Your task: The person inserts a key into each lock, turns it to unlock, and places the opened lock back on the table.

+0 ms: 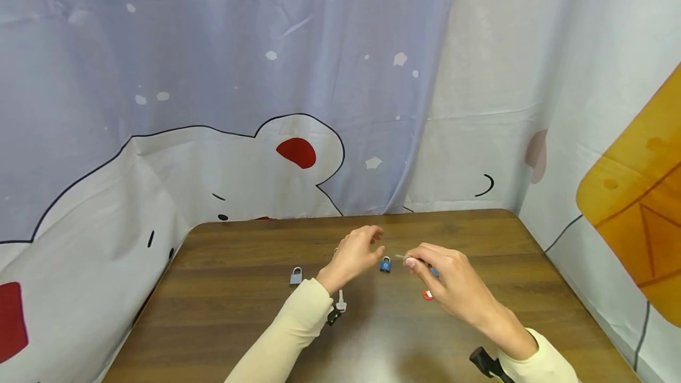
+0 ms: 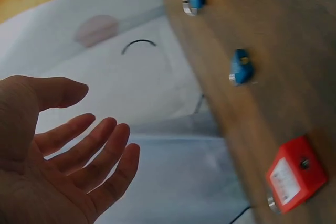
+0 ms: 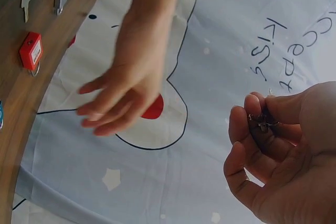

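My right hand (image 1: 452,282) pinches a small metal key (image 1: 400,256) between thumb and fingertips, its thin end pointing left. In the right wrist view, the curled fingers partly hide small metal pieces in this hand. My left hand (image 1: 353,256) is raised over the table with loosely bent fingers and holds nothing. Between the hands, farther back, stands a blue padlock (image 1: 385,265). A red padlock (image 2: 296,174) shows in the left wrist view. A silver key (image 1: 341,302) lies below the left wrist, and a grey padlock (image 1: 295,277) is to its left.
Another blue item (image 1: 434,272) and a small red-and-white item (image 1: 427,295) are partly covered by the right hand. The brown wooden table (image 1: 239,324) ends at a printed curtain (image 1: 213,75) behind and at the right side.
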{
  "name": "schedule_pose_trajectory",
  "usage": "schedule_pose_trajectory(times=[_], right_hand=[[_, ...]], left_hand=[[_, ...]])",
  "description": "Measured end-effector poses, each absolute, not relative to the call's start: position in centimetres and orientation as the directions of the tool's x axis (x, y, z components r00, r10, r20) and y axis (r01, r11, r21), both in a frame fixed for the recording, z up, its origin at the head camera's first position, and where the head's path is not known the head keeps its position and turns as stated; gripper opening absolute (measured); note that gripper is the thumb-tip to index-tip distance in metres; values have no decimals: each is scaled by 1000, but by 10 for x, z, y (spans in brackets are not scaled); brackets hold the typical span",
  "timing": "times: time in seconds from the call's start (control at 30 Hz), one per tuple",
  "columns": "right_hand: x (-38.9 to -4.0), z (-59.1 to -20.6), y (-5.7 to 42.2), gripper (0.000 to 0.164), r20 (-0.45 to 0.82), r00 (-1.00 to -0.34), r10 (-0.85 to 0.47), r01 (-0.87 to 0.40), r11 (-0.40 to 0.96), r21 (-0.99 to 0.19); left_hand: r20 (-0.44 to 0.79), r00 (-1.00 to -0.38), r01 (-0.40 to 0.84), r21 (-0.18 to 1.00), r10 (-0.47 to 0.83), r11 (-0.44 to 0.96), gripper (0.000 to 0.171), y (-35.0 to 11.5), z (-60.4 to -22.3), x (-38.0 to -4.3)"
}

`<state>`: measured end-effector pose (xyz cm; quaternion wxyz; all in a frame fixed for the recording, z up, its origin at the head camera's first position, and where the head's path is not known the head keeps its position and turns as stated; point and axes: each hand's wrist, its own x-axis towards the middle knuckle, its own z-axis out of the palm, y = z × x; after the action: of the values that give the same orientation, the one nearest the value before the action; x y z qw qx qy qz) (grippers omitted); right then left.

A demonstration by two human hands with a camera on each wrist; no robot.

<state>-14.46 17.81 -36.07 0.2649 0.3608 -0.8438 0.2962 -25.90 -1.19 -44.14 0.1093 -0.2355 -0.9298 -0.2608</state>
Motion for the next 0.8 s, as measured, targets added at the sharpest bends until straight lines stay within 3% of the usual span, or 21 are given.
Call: schedule_pose_trajectory(times=[0.47, 0.8], right_hand=[[-143, -369, 182, 11, 649, -589, -481, -773, 570, -279], [-142, -372, 184, 13, 637, -579, -509, -788, 548, -279]], left_hand=[[149, -935, 354, 417, 322, 837, 35, 13, -494, -284], [79, -965, 258, 435, 249, 863, 30, 22, -506, -294]])
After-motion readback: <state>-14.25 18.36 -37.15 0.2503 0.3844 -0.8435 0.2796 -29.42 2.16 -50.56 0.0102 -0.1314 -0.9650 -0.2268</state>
